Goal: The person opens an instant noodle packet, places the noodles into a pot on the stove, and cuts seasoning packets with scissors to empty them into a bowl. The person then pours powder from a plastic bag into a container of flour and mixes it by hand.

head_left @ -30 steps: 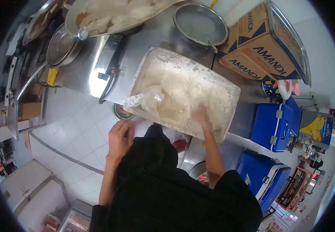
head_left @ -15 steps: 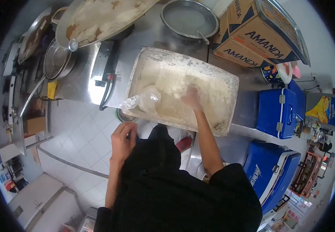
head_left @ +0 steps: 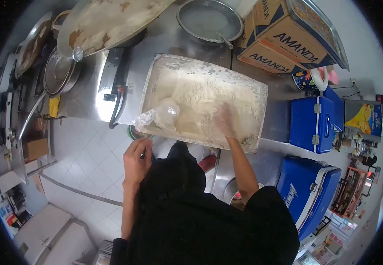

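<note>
A wide pale tray [head_left: 260,117], its inside coated and crusted with white powder, lies on the steel counter. White flour-like powder [head_left: 196,93] is spread across its bottom, rougher towards the middle. My right hand [head_left: 224,120] is down in the powder in the right half of the tray, smeared by motion, so its fingers cannot be made out. A crumpled clear plastic bag [head_left: 168,112] rests in the tray's near left corner. My left hand [head_left: 137,155] hangs in the air just off that corner, fingers curled in, with nothing visible in it.
Behind the tray stands a metal bowl [head_left: 209,21] of cloudy liquid with a utensil handle. Cardboard boxes [head_left: 284,48] are at the back right, blue coolers [head_left: 310,126] on the right. A large powder-covered round pan [head_left: 112,22] and a strainer [head_left: 59,75] are at left.
My right hand has shifted slightly right and nearer within the tray, and loose powder now lies heaped across the middle. My left hand stays curled. The view has shifted a little.
</note>
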`<state>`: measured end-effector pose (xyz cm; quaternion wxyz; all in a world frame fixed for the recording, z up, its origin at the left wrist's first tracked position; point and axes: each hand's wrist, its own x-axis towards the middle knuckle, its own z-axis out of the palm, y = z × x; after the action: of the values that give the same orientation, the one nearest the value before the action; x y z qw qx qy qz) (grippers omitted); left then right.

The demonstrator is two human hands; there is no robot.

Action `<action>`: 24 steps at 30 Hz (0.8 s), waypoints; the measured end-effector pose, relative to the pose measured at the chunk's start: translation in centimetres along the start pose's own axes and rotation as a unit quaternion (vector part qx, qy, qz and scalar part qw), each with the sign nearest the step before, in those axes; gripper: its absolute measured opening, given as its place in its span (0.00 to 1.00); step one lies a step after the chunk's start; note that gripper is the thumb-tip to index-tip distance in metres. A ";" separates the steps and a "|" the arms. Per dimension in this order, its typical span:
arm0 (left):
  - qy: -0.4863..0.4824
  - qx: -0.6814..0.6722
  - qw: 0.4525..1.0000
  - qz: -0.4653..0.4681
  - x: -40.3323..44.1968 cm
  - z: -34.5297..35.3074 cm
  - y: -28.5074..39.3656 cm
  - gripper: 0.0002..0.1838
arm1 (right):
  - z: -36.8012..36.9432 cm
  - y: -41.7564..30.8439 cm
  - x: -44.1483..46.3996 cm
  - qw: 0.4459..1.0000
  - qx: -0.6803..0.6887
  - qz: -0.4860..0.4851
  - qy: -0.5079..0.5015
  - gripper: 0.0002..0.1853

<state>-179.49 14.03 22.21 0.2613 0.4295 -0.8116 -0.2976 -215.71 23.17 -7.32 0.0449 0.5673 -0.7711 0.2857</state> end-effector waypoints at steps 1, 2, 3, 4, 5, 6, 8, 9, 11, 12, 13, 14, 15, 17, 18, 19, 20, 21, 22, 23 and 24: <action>0.001 0.001 1.000 0.000 0.0 0.0 0.0 0.07 | 0.1 2.0 -0.7 0.906 -0.412 -0.074 0.052 0.18; 0.002 0.003 1.000 0.003 0.0 0.0 0.0 0.07 | 0.4 4.1 -1.6 0.643 -0.748 -0.133 0.094 0.16; 0.003 0.005 1.000 0.006 0.1 0.0 0.0 0.08 | 0.7 6.2 -2.3 0.643 -0.749 -0.131 0.095 0.16; 0.003 0.005 1.000 0.008 0.2 0.0 0.0 0.08 | 1.0 8.1 -3.0 0.837 -0.546 -0.024 -0.020 0.12; 0.000 0.001 1.000 0.005 0.2 0.0 0.1 0.08 | 0.7 8.5 -2.8 0.945 -0.285 0.085 -0.133 0.10; -0.003 -0.003 1.000 0.001 0.2 0.1 0.2 0.08 | 1.0 8.3 -2.9 0.955 -0.191 0.167 -0.154 0.10; -0.009 -0.006 1.000 0.006 0.2 0.4 0.2 0.07 | 1.7 5.7 -0.9 0.961 -0.231 0.119 -0.096 0.12; -0.014 -0.007 1.000 0.009 0.2 0.6 0.3 0.07 | 2.1 4.1 0.1 0.962 -0.253 0.080 -0.063 0.13; -0.024 -0.007 1.000 0.013 0.2 0.7 0.6 0.07 | 2.9 0.4 1.7 0.957 -0.290 -0.025 0.012 0.15; -0.028 -0.005 0.999 0.014 0.1 0.8 0.7 0.07 | 3.1 -1.3 2.2 0.950 -0.298 -0.076 0.051 0.17; -0.033 -0.006 0.999 0.018 0.1 0.9 0.8 0.07 | 3.0 -2.8 2.4 0.945 -0.292 -0.121 0.079 0.18; -0.036 -0.008 0.999 0.014 -0.1 1.1 0.7 0.07 | 0.8 -5.3 3.3 0.945 -0.295 -0.117 0.079 0.18; -0.037 -0.009 0.999 0.012 0.0 1.1 0.6 0.07 | -2.5 -8.5 4.5 0.986 -0.097 -0.034 -0.129 0.19; -0.030 -0.004 0.999 0.014 -0.1 1.0 0.5 0.07 | -4.3 -9.7 4.9 0.939 0.113 0.045 -0.322 0.22; -0.023 0.002 1.000 0.010 -0.2 0.8 0.5 0.07 | -4.2 -8.2 4.1 0.936 0.110 0.056 -0.331 0.19; -0.019 0.007 1.000 0.005 -0.3 0.6 0.5 0.07 | -3.9 -6.8 3.2 0.931 0.108 0.065 -0.342 0.19; -0.011 0.014 1.000 -0.005 -0.3 0.3 0.5 0.07 | -3.4 -5.7 1.8 0.929 0.113 0.058 -0.347 0.19; -0.004 0.020 1.000 -0.015 -0.5 0.1 0.5 0.07 | -3.0 -4.6 0.3 0.908 -0.145 0.013 -0.394 0.21; 0.001 0.023 1.000 -0.020 -0.7 -0.1 0.3 0.07 | -3.5 -5.1 0.3 0.823 -0.395 -0.034 -0.407 0.24; 0.007 0.023 0.999 -0.024 -0.9 -0.3 0.0 0.07 | -3.9 -5.7 0.3 0.823 -0.394 -0.040 -0.407 0.24; 0.012 0.022 0.999 -0.027 -0.9 -0.2 -0.2 0.07 | -6.6 -8.5 2.4 0.910 -0.189 0.051 -0.366 0.24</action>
<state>-178.78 14.65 22.10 0.2533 0.4603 -0.8028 -0.2818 -210.53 22.74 2.38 -0.1490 0.5733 -0.8005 -0.0912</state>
